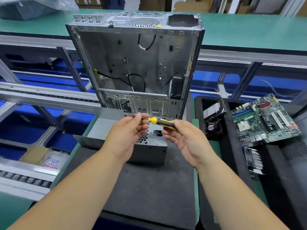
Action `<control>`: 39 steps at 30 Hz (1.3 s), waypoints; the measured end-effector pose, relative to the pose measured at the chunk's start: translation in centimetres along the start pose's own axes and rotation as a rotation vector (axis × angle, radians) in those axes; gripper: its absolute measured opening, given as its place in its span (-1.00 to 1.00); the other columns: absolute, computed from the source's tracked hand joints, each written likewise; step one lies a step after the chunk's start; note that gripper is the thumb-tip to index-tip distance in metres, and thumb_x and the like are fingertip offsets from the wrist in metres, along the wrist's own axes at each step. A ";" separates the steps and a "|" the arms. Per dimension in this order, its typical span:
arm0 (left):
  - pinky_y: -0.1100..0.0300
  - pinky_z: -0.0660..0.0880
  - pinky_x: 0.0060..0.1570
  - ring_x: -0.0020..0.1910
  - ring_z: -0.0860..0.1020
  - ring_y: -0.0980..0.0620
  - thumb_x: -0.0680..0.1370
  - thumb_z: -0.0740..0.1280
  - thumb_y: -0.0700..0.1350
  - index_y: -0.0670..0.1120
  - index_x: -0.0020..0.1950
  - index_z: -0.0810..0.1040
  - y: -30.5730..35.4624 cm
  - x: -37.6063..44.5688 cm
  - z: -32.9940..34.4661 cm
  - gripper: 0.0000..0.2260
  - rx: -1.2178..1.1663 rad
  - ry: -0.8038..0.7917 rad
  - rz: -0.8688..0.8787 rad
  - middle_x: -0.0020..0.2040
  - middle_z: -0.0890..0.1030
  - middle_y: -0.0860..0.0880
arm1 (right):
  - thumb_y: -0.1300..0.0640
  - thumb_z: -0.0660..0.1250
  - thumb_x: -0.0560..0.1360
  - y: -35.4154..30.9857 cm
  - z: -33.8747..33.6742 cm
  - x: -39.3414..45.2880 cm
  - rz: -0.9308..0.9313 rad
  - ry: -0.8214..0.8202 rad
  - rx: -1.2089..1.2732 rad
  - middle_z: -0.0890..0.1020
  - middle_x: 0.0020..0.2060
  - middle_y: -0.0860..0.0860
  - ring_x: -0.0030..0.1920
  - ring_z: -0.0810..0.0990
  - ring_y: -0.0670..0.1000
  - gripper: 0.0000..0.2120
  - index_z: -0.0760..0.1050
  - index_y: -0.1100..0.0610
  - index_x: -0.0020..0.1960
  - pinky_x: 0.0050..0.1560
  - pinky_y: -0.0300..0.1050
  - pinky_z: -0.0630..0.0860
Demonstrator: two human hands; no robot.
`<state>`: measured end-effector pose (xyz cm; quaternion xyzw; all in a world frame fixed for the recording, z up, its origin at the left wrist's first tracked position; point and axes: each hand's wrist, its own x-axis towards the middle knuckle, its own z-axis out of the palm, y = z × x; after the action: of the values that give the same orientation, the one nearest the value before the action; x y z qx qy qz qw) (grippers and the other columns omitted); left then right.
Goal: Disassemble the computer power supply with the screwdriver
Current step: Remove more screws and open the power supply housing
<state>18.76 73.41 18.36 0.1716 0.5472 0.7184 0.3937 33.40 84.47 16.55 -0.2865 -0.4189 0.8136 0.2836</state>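
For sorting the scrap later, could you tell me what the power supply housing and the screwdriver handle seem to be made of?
Power supply housing: likely sheet steel, dull grey, unpainted, judging by its folded edges and punched honeycomb vents. Screwdriver handle: seemingly moulded plastic, yellow, with a black section that may be rubber; the look leaves that open.

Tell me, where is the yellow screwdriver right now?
In the head view, the screwdriver is mid-frame, held level between the left hand and right hand, above the power supply, before the empty computer case.

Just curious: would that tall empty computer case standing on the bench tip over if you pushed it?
Probably fairly easily: the computer case stands upright on a narrow end. Stripped to bare sheet metal, it likely is light and stiff.
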 end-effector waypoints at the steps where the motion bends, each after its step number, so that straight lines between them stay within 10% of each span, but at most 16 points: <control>1: 0.35 0.55 -0.23 -0.31 0.57 0.17 0.66 0.22 -0.12 -0.13 -0.03 0.65 0.0 0.3 -0.1 -0.77 0.018 0.020 0.008 -0.28 0.64 0.04 | 0.07 0.28 0.62 0.0 -0.5 0.3 0.028 0.059 -0.082 0.70 -0.14 0.07 -0.18 0.69 0.02 -0.83 0.55 0.17 0.02 -0.15 -0.16 0.60; 5: 0.36 0.53 -0.30 -0.38 0.52 0.18 0.67 0.20 -0.12 -0.16 -0.04 0.61 0.2 1.3 -1.0 -0.76 -0.002 0.096 -0.010 -0.36 0.59 0.06 | -0.12 0.26 0.61 0.8 -2.4 1.2 0.293 0.277 -0.325 0.64 -0.22 0.04 -0.27 0.56 0.01 -0.70 0.53 0.11 -0.07 -0.20 -0.11 0.42; 10: 0.35 0.52 -0.34 -0.44 0.50 0.19 0.68 0.18 -0.12 -0.16 -0.07 0.60 0.2 2.2 -1.6 -0.75 -0.120 0.129 -0.093 -0.40 0.55 0.06 | -0.22 0.21 0.58 2.2 -2.2 1.4 0.544 0.120 -0.346 0.63 -0.32 0.05 -0.24 0.56 0.06 -0.59 0.52 0.12 -0.14 -0.11 -0.04 0.35; 14: 0.33 0.54 -0.32 -0.44 0.51 0.18 0.68 0.18 -0.12 -0.17 -0.07 0.60 0.2 2.5 -1.9 -0.75 -0.161 0.121 -0.123 -0.40 0.56 0.05 | -0.17 0.24 0.58 2.5 -1.6 2.0 0.503 0.043 -0.276 0.60 -0.42 0.02 -0.27 0.51 0.05 -0.61 0.49 0.09 -0.27 0.06 -0.04 0.34; 18: 0.29 0.54 -0.34 -0.43 0.49 0.15 0.67 0.20 -0.12 -0.18 -0.09 0.61 0.3 2.5 -2.5 -0.74 -0.244 0.127 -0.163 -0.38 0.53 0.01 | -0.17 0.27 0.56 2.3 -1.2 2.4 0.511 -0.026 -0.302 0.48 -0.48 -0.04 -0.43 0.46 -0.03 -0.67 0.48 0.09 -0.15 -0.19 -0.12 0.33; 28: 0.28 0.48 -0.39 -0.45 0.41 0.14 0.66 0.22 -0.11 -0.18 -0.15 0.56 0.5 2.1 -3.1 -0.74 -0.373 0.116 -0.216 -0.38 0.45 -0.01 | -0.26 0.23 0.56 0.6 -1.6 5.5 0.208 0.124 -0.712 0.54 -0.10 -0.07 -0.16 0.47 -0.09 -0.59 0.54 0.04 0.17 -0.12 -0.12 0.38; 32: 0.33 0.43 -0.48 -0.52 0.35 0.16 0.65 0.23 -0.08 -0.13 -0.28 0.55 0.6 1.6 -3.1 -0.67 -0.359 0.128 -0.225 -0.39 0.39 0.02 | -0.37 0.23 0.41 -1.5 0.8 8.2 0.163 -0.094 -1.047 0.61 0.11 -0.11 0.10 0.53 -0.02 -0.51 0.57 -0.06 0.14 0.25 0.05 0.42; 39: 0.38 0.36 -0.50 -0.54 0.29 0.16 0.65 0.20 -0.08 -0.12 -0.25 0.47 0.4 -0.4 -3.5 -0.71 -0.326 0.119 -0.235 -0.45 0.35 0.03 | -0.09 0.43 0.49 -2.6 5.5 10.3 0.577 -0.549 -1.140 0.64 0.24 0.04 0.24 0.60 0.05 -0.63 0.61 0.12 0.19 0.32 -0.01 0.46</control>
<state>16.48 70.74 17.61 -0.0020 0.4621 0.7555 0.4644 23.15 90.10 19.12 -0.2744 -0.7445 0.5527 -0.2550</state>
